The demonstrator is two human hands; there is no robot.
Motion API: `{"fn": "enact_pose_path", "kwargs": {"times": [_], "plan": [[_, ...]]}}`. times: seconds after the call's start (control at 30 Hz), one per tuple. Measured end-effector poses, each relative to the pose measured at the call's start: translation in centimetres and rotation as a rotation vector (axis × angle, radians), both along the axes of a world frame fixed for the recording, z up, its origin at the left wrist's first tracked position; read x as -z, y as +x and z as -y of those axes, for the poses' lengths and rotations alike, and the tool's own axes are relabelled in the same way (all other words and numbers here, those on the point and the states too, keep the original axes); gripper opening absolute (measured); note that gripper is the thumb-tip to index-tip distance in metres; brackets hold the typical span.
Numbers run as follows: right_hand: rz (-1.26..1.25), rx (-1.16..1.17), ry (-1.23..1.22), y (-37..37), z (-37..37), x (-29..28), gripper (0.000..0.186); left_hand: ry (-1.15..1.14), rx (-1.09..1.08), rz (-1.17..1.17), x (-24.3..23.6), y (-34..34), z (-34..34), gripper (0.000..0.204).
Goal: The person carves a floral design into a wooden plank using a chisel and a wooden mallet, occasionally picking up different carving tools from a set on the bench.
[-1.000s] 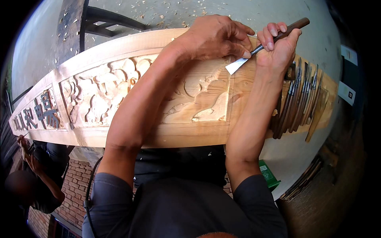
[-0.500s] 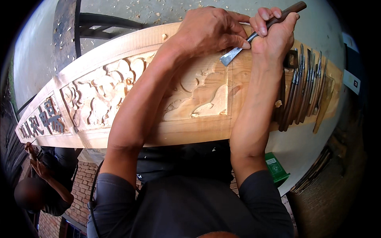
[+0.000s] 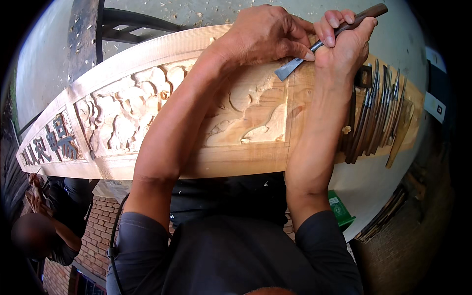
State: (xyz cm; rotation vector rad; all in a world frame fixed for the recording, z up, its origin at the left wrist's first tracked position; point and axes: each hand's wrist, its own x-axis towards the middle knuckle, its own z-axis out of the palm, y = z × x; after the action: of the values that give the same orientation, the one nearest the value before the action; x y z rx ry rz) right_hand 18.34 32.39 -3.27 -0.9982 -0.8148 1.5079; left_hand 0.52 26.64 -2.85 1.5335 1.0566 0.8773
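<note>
A flat-bladed wood chisel [image 3: 291, 69] with a dark wooden handle slants across the far right part of a pale carved board [image 3: 236, 166]. Its handle lies in my right hand [image 3: 339, 44], fingers curled round it, with the butt end sticking out past the thumb. My left hand [image 3: 268, 37] rests at the board's far edge, its thumb and fingers pinching the steel shank just above the blade. The blade's edge is down at the corner of a recessed carved panel [image 3: 260, 118], near its right border line. My left forearm hides the middle of the carving.
Several chisels and gouges [image 3: 376, 118] lie side by side on the board's right end, beside a small dark block [image 3: 363, 76]. A green box [image 3: 340, 210] stands below the right end. At lower left a co-worker [image 3: 51, 216] holds a thin tool by the board's lettered end.
Both hands and the chisel stay together with the same grip. In the picture they sit slightly farther right, and the board has shifted a little too. The co-worker's arms have lowered slightly.
</note>
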Motion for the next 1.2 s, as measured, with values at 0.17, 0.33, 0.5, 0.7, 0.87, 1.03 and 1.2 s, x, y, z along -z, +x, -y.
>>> {"fn": "enact_pose_path", "kwargs": {"times": [0.17,0.33,0.5,0.7,0.87,1.03,1.2], "plan": [[-0.218,0.064,-0.001,-2.8,1.0,-0.9,0.048,-0.148,0.124,0.186,0.9,-0.7,-0.6,0.012],[-0.150,-0.044,-0.018,-3.0,0.7,-0.6,0.053,-0.175,0.124,0.247,1.2,-1.3,-0.6,0.012],[-0.102,-0.082,0.005,-2.9,1.0,-0.4,0.053,-0.225,0.097,0.190,1.0,-1.6,-0.5,0.014],[0.127,-0.138,-0.028,-3.4,1.1,-1.7,0.057,-0.100,0.077,-0.018,1.9,-1.7,-0.3,0.018],[0.115,-0.108,-0.062,-3.7,1.1,-2.0,0.057,-0.094,0.043,0.053,1.9,-1.4,-0.5,0.012],[0.098,-0.128,-0.118,-4.1,2.1,-1.9,0.056,-0.156,0.106,-0.025,1.4,-1.9,0.0,0.016],[-0.685,-0.393,-0.157,1.1,-0.6,-0.1,0.057,-0.204,0.000,0.301,0.9,-1.7,0.0,0.014]]}}
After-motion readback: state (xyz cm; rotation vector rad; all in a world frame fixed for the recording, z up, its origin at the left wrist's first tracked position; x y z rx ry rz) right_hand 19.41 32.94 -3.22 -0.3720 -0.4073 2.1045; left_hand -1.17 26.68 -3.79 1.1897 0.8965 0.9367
